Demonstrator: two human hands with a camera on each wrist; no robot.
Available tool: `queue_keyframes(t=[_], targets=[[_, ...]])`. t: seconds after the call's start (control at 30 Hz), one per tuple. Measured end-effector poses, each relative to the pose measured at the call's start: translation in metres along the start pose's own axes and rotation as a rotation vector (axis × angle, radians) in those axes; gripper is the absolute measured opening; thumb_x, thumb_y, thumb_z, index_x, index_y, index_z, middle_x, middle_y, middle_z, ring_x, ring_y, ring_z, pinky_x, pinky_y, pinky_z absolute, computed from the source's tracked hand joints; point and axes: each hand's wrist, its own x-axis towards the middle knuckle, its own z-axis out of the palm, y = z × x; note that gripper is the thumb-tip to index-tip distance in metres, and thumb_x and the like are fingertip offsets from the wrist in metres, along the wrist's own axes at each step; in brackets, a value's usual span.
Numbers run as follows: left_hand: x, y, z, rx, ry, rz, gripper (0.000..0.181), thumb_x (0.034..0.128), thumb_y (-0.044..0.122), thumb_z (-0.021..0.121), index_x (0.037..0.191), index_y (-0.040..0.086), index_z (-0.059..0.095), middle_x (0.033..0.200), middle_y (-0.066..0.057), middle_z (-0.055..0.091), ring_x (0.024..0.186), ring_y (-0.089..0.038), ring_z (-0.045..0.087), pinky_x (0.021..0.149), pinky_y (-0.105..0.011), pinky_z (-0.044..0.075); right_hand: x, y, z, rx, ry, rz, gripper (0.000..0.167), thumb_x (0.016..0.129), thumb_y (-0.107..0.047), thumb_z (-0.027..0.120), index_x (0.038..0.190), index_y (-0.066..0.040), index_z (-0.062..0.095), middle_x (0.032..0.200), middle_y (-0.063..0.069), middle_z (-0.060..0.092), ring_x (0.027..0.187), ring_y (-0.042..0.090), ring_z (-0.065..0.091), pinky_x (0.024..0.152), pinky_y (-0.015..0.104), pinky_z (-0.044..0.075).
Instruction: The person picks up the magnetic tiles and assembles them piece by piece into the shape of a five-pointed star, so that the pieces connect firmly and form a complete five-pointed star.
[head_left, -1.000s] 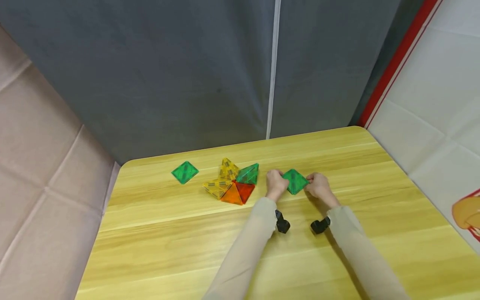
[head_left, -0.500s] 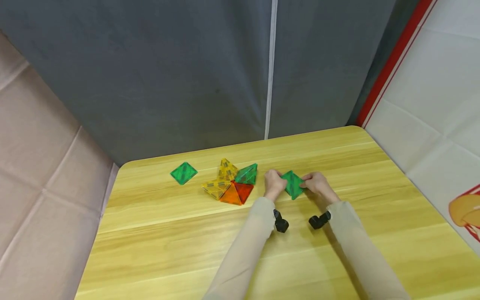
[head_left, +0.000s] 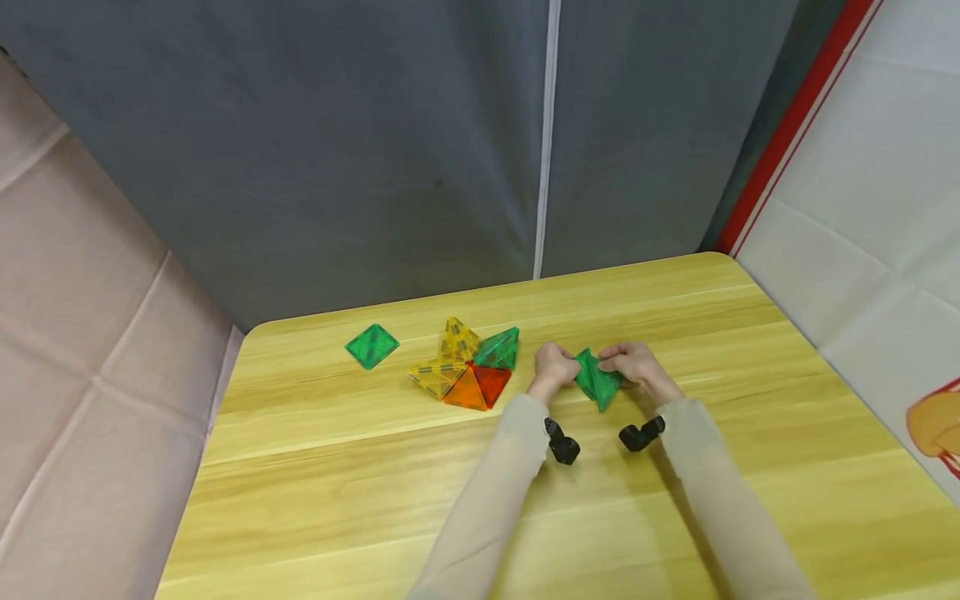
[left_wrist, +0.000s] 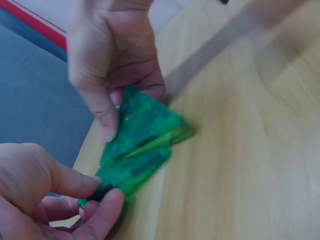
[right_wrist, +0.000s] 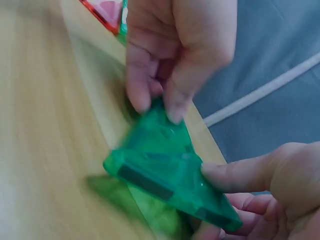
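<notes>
Above the table, my left hand (head_left: 553,367) pinches one translucent green triangular magnetic tile (left_wrist: 135,167) between thumb and fingers. A second green triangular magnetic tile (right_wrist: 175,182) is held by my right hand (head_left: 636,367), its thumb on the face and fingers beneath. In the wrist views the two tiles lie edge to edge or slightly overlapping, at an angle to each other; whether their edges fully touch is unclear. Left of my hands sits a group of joined tiles: yellow tiles (head_left: 437,377), an orange tile (head_left: 467,390), a red tile (head_left: 491,385) and green tiles (head_left: 497,348).
A flat green diamond of tiles (head_left: 372,346) lies at the far left of the wooden table (head_left: 337,500). Behind the table hangs a grey curtain (head_left: 360,167). A pale padded wall (head_left: 97,358) stands at left, a white panel (head_left: 862,208) at right.
The two green tiles, a diamond between my hands a second ago, have shifted and tilted against each other. My right hand has moved left and turned. The joined group stays put.
</notes>
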Motion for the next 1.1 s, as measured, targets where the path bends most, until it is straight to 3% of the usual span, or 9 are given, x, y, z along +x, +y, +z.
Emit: queue_keyframes(t=[0.13, 0.27, 0.4, 0.6, 0.77, 0.93, 1.1], targets=[[0.002, -0.001, 0.000, -0.072, -0.037, -0.050, 0.010, 0.0821, -0.003, 0.058, 0.079, 0.000, 0.067, 0.093, -0.016, 0.058, 0.048, -0.014, 0.056, 0.057, -0.031, 0.055, 0.002, 0.002, -0.003, -0.017, 0.041, -0.010, 0.034, 0.090, -0.009, 0.056, 0.119, 0.009, 0.055, 0.113, 0.022, 0.055, 0.078, 0.015, 0.053, 0.063, 0.024, 0.045], [0.003, -0.002, 0.000, -0.076, -0.031, -0.060, 0.009, 0.0822, -0.001, 0.059, 0.077, 0.001, 0.067, 0.092, -0.016, 0.058, 0.045, -0.012, 0.054, 0.057, -0.031, 0.055, 0.003, 0.003, 0.000, -0.014, 0.096, -0.031, 0.034, 0.089, -0.011, 0.059, 0.117, 0.009, 0.056, 0.115, 0.025, 0.054, 0.085, 0.019, 0.053, 0.065, 0.022, 0.045], [0.002, -0.003, -0.002, -0.084, -0.027, -0.064, 0.010, 0.0811, -0.001, 0.059, 0.075, 0.001, 0.066, 0.090, -0.016, 0.059, 0.046, -0.013, 0.056, 0.056, -0.030, 0.055, 0.003, 0.004, 0.000, 0.007, 0.063, -0.043, 0.038, 0.090, -0.013, 0.060, 0.120, 0.009, 0.054, 0.115, 0.024, 0.055, 0.078, 0.014, 0.054, 0.061, 0.020, 0.047], [-0.003, -0.004, -0.006, -0.095, -0.029, -0.043, 0.010, 0.0800, -0.004, 0.057, 0.076, -0.001, 0.066, 0.086, -0.015, 0.059, 0.045, -0.014, 0.055, 0.057, -0.032, 0.055, -0.002, 0.006, -0.004, 0.028, -0.039, -0.019, 0.040, 0.091, -0.010, 0.057, 0.121, 0.015, 0.050, 0.090, 0.011, 0.060, 0.056, 0.005, 0.050, 0.050, 0.018, 0.046], [-0.009, -0.004, -0.011, -0.120, -0.029, -0.029, 0.012, 0.0803, -0.003, 0.056, 0.081, -0.001, 0.067, 0.085, -0.012, 0.060, 0.054, -0.020, 0.062, 0.060, -0.034, 0.056, -0.006, 0.001, -0.003, 0.010, -0.012, -0.034, 0.029, 0.089, -0.010, 0.057, 0.107, 0.011, 0.055, 0.084, 0.008, 0.056, 0.061, 0.009, 0.055, 0.057, 0.022, 0.051], [-0.019, -0.004, -0.026, -0.174, -0.042, 0.032, 0.015, 0.0800, -0.004, 0.056, 0.088, 0.000, 0.068, 0.080, -0.007, 0.061, 0.069, -0.029, 0.066, 0.065, -0.038, 0.056, -0.018, -0.012, 0.002, -0.070, 0.059, -0.172, 0.019, 0.085, -0.009, 0.058, 0.096, 0.007, 0.056, 0.082, 0.010, 0.057, 0.067, 0.018, 0.059, 0.064, 0.033, 0.055], [-0.034, -0.009, -0.051, -0.135, -0.084, 0.209, 0.006, 0.0779, -0.003, 0.064, 0.083, 0.000, 0.066, 0.068, -0.005, 0.060, 0.069, -0.030, 0.065, 0.060, -0.031, 0.054, -0.037, -0.023, 0.012, -0.133, 0.112, -0.394, 0.010, 0.081, -0.002, 0.061, 0.086, 0.005, 0.058, 0.071, 0.009, 0.060, 0.059, 0.016, 0.054, 0.052, 0.028, 0.048]])
